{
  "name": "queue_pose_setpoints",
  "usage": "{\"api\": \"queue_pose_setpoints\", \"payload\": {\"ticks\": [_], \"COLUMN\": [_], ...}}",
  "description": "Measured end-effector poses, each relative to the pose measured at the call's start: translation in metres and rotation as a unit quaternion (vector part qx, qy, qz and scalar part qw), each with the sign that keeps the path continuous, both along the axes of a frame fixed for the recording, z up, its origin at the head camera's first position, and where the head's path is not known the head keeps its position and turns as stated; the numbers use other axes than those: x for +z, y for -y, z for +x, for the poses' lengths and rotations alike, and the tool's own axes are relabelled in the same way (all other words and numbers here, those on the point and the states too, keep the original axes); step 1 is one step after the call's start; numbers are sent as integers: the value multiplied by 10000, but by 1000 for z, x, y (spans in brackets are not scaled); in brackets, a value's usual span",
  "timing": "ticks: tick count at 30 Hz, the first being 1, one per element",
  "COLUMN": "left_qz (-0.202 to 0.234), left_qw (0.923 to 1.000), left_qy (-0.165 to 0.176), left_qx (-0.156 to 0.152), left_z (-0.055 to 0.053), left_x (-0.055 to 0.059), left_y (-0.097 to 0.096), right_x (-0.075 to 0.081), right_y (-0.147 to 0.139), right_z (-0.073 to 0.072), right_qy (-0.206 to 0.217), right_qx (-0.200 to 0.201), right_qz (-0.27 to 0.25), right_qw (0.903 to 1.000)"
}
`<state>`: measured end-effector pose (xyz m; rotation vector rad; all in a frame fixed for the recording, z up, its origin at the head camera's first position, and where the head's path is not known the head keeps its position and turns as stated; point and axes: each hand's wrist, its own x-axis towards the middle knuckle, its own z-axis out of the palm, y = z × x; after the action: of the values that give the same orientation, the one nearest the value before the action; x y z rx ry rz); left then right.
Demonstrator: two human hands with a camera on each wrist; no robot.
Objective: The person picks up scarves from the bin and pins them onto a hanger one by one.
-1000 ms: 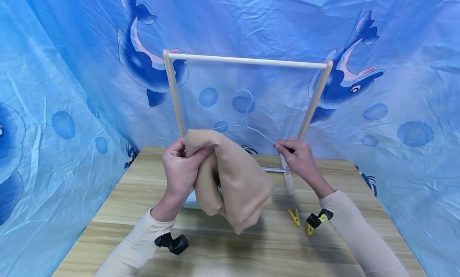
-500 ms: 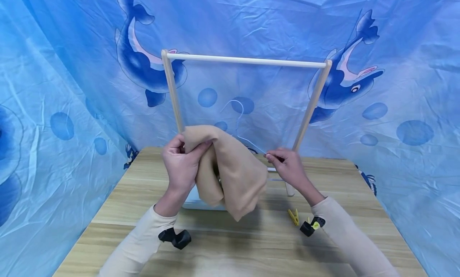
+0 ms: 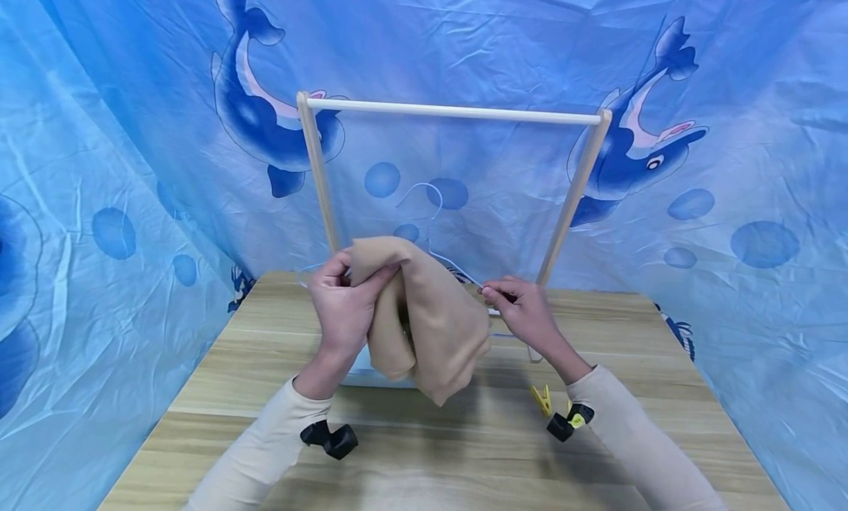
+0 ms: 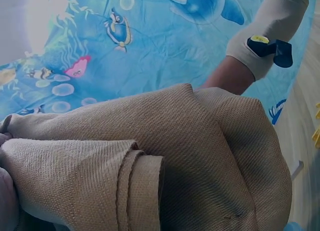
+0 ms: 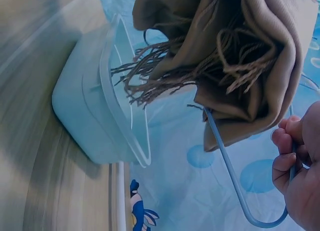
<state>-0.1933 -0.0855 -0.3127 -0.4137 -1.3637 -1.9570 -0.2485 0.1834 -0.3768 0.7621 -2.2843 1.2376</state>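
Tan cloth (image 3: 444,327) hangs bunched at the centre of the head view, its upper left edge pinched by the left hand (image 3: 344,305), apparently to gather the layers, while right of centre the right hand (image 3: 528,312) grips a corner of a wire hanger (image 3: 457,266), likely steadying it. Folds fill the left wrist view's lower half, doubled layers running to the left edge. At left in the right wrist view stands a pale blue basin (image 5: 75,98), tassels (image 5: 150,68) overlapping its rim, and the hanger's bar disappears at the cloth's folds.
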Motion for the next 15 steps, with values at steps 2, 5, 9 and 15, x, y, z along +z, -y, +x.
{"api": "queue_pose_setpoints", "payload": {"ticks": [2,5,9,15], "left_qz": [-51,-188,-418,-752], "left_qw": [10000,9998,9991,9952], "left_qy": [15,17,-88,-611], "left_qx": [30,71,34,-147], "left_z": [0,-1,-1,-6], "left_x": [-2,-4,-7,-7], "left_y": [-1,-2,-3,0], "right_x": [1,3,3,2], "right_y": [1,3,6,10], "right_z": [2,4,8,11], "right_qy": [-35,-138,-191,84], "right_qx": [74,197,345,472], "right_qz": [-53,-140,-233,-181], "right_qw": [10000,9996,9990,9987]}}
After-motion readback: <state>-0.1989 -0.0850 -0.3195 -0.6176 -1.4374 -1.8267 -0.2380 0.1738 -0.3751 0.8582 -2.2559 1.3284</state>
